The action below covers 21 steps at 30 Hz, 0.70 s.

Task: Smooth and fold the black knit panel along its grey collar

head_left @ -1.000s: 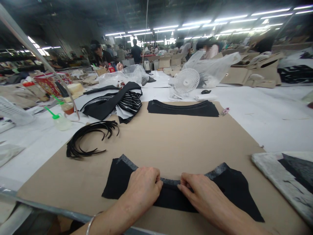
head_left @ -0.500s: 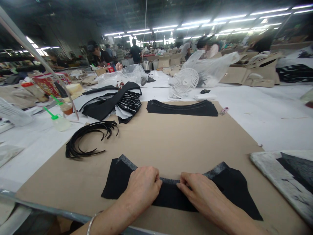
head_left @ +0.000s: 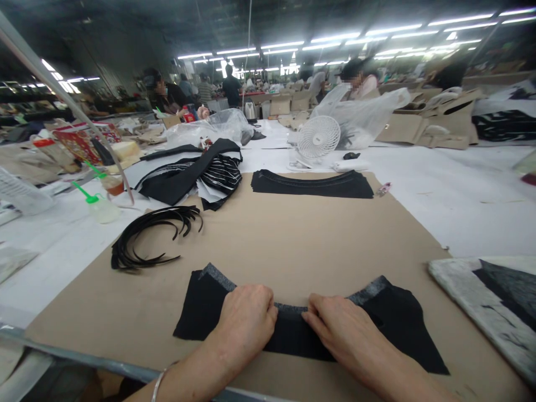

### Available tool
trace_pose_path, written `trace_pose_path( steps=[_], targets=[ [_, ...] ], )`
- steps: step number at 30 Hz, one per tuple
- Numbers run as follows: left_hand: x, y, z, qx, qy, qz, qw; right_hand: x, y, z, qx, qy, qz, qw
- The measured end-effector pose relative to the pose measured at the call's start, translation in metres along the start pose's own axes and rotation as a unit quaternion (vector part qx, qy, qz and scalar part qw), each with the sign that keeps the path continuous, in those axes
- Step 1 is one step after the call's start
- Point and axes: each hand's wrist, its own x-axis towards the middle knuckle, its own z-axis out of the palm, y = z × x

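Note:
A black fabric piece point(head_left: 402, 324) with a grey curved edge lies flat on the brown cardboard sheet point(head_left: 301, 234) close to me. My left hand point(head_left: 247, 321) and my right hand point(head_left: 339, 329) rest side by side on the middle of that curved edge, fingertips pressing or pinching the grey band. A short stretch of the band shows between the two hands. Both hands cover the fabric's centre.
A stack of black fabric pieces point(head_left: 312, 184) lies at the cardboard's far edge. Curved black strips point(head_left: 146, 237) lie to the left, beside glue bottles point(head_left: 98, 204). A white fan point(head_left: 318, 139), plastic bags and striped fabric point(head_left: 196, 173) sit further back. Other people work at distant tables.
Almost nothing: both hands stay on the grey edge, with only a slight shift of the view.

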Motion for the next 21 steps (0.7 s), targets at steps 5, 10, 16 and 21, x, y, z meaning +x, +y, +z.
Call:
trace_pose_path(
  steps=[5,10,16,21],
  targets=[
    [-0.001,0.004,0.0,0.031,0.001,0.002,1.0,-0.001,-0.007,-0.002,-0.017,-0.018,0.019,1.0],
    [-0.008,0.003,0.006,0.021,0.054,0.009,0.998,-0.005,-0.005,-0.002,-0.039,0.014,0.044,0.998],
    [-0.016,0.002,0.039,-0.033,0.292,0.211,0.932,-0.011,0.0,0.005,-0.03,0.064,0.06,0.996],
    [-0.015,0.0,0.067,-0.041,0.249,0.393,0.884,-0.015,0.001,0.009,-0.03,0.105,0.046,0.993]
  ],
)
